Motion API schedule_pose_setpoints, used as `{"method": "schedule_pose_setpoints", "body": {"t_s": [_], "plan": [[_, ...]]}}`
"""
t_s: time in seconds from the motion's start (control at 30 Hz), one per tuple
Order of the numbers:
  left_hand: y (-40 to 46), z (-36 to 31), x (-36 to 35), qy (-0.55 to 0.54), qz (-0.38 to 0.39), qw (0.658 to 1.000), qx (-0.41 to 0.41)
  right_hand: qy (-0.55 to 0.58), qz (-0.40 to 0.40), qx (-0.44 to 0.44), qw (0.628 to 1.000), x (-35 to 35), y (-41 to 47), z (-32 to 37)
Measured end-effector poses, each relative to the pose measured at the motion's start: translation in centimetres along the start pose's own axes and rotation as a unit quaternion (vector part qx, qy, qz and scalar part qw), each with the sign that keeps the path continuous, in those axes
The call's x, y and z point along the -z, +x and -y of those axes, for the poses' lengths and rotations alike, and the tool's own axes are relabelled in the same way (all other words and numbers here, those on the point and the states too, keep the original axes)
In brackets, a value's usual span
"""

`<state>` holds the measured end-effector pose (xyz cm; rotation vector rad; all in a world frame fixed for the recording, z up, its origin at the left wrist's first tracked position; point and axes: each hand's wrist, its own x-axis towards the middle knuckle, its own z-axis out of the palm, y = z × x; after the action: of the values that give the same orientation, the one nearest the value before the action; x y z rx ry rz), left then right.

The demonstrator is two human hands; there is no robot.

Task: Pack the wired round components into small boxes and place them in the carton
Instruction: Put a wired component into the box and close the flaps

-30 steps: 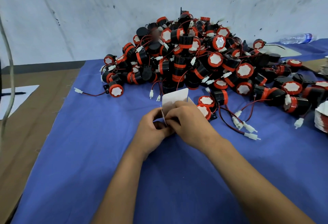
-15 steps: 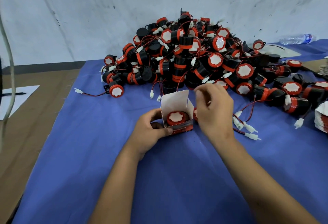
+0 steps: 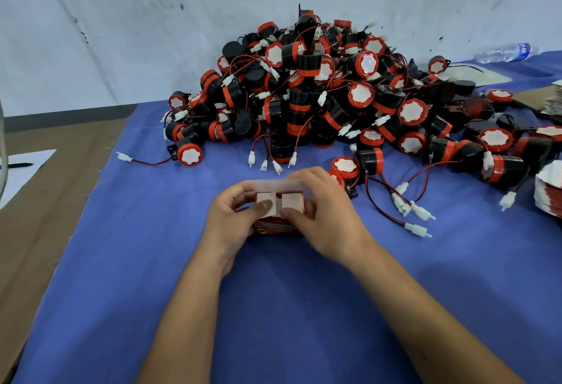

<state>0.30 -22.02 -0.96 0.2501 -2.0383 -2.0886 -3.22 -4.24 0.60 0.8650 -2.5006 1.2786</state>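
A small red and white box (image 3: pixel 279 225) stands on the blue cloth (image 3: pixel 152 262) in front of me. My left hand (image 3: pixel 234 216) grips its left side, thumb pressing the left white flap down. My right hand (image 3: pixel 322 216) grips the right side, thumb on the right flap. Both side flaps (image 3: pixel 292 201) lie folded inward over the top, and the blurred white lid flap rises behind them. The round component inside is hidden. A large pile of black and red wired round components (image 3: pixel 319 94) rises behind the box.
Loose components with red-black wires and white plugs (image 3: pixel 416 225) lie right of my hands. A stack of flat box blanks (image 3: pixel 550 189) sits at the right edge. A water bottle (image 3: pixel 504 52) lies far right. Paper and a pen (image 3: pixel 18 167) rest on the brown surface at the left.
My right hand came back from the pile to the box. The open box with the component showing now has both side flaps folded in over it.
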Motion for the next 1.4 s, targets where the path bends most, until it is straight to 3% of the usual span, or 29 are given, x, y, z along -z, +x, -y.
{"method": "schedule_pose_setpoints", "body": {"t_s": [0.17, 0.37, 0.53, 0.83, 1.03, 1.17, 1.3, 1.4], "plan": [[-0.3, 0.1, -0.2, 0.029, -0.031, 0.999, -0.032, 0.062, 0.078, 0.024, 0.995, 0.8, -0.6, -0.6], [-0.4, -0.3, 2.5, -0.124, 0.122, 0.982, 0.074, 0.147, 0.069, -0.023, 0.986, 0.7, -0.5, -1.5], [-0.7, 0.2, 1.9, 0.069, 0.1, 0.993, -0.011, 0.051, 0.06, 0.05, 0.996, 0.3, 0.0, -2.0], [-0.6, 0.1, 2.3, 0.136, 0.128, 0.982, -0.042, -0.041, 0.083, 0.107, 0.99, 0.1, -0.3, -2.8], [-0.5, -0.1, 1.4, 0.183, 0.115, 0.973, -0.084, 0.008, 0.018, 0.086, 0.996, 0.2, -0.5, -1.9], [-0.5, -0.2, 1.1, 0.177, 0.108, 0.973, -0.105, -0.001, 0.036, 0.05, 0.998, -0.3, -0.8, -1.4], [-0.4, 0.1, 1.2, 0.169, 0.112, 0.975, -0.092, 0.043, 0.067, 0.026, 0.997, -0.3, -0.9, -1.6], [-0.3, 0.3, 1.3, 0.17, 0.107, 0.976, -0.088, 0.109, 0.042, 0.017, 0.993, -0.4, -0.9, -1.8]]}}
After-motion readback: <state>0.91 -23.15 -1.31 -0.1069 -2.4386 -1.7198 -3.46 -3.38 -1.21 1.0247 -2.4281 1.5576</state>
